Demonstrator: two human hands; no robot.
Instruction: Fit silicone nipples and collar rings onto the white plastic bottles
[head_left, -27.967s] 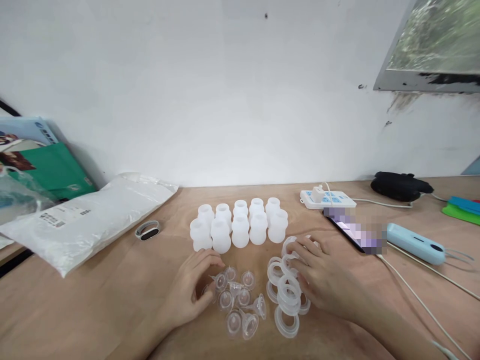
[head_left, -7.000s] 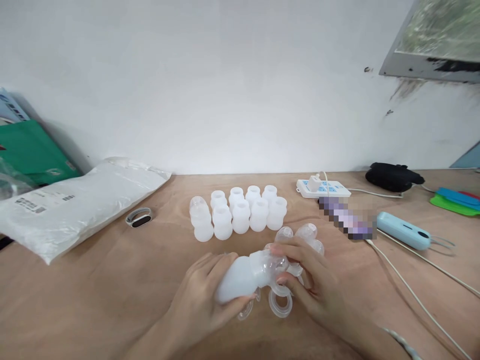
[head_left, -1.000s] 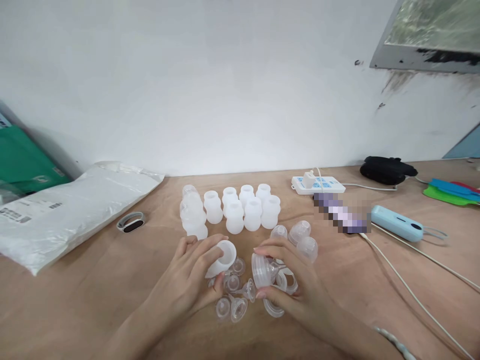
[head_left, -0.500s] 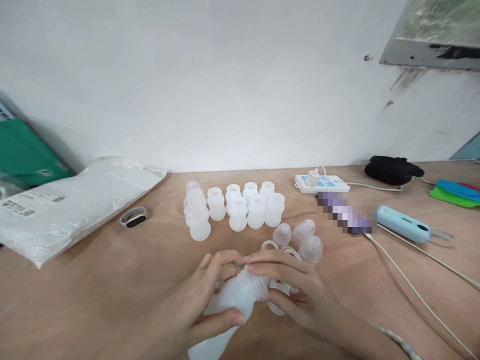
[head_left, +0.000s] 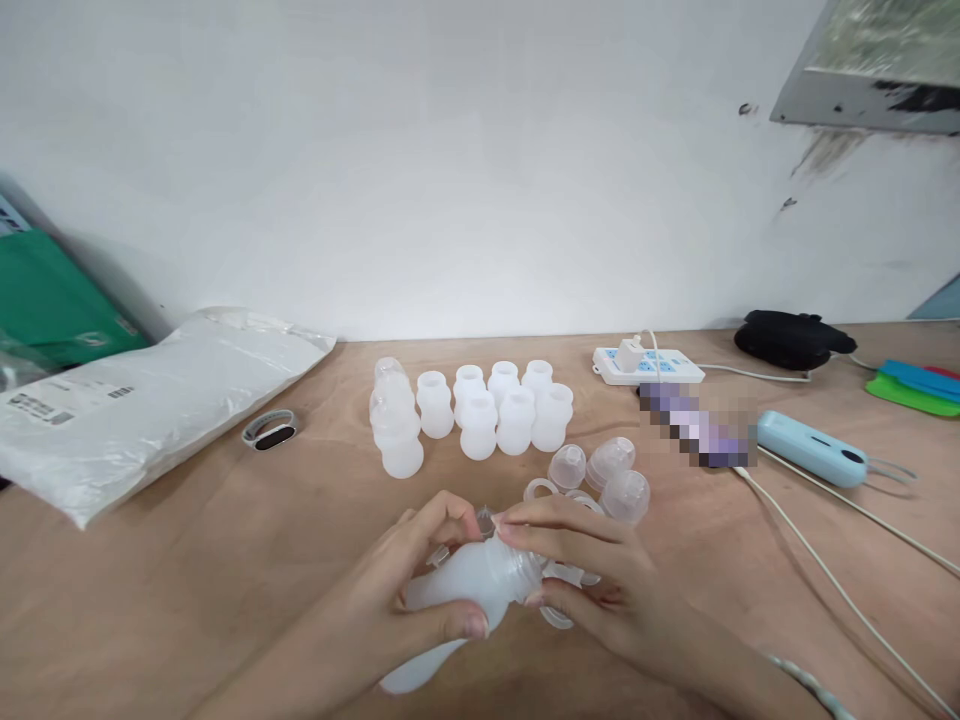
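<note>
My left hand (head_left: 431, 575) is wrapped round the body of a milky-white baby bottle (head_left: 450, 592), which lies tilted with its neck toward the right. At the neck, my right hand (head_left: 581, 555) grips a clear ring or collar between fingers and thumb; its far side is hidden by the fingers. Clear rings (head_left: 559, 615) lie partly under my right hand. Just beyond it are domed clear caps (head_left: 625, 496). A small clear piece (head_left: 486, 520) shows behind the fingers. Farther back stand several open white bottles (head_left: 478, 428), with capped bottles (head_left: 401, 445) to their left.
On the left lie a grey fitness band (head_left: 271, 432) and a white plastic mailing bag (head_left: 172, 400). To the right are a power strip (head_left: 675, 368), a blurred purple phone (head_left: 694, 425), a light-blue device (head_left: 814, 450), a black case (head_left: 795, 340) and white cables (head_left: 817, 590).
The bottle has tipped flatter, its base rising slightly into view, and the ring at its neck shows more clearly. Both hands keep their hold. The whole view has shifted slightly.
</note>
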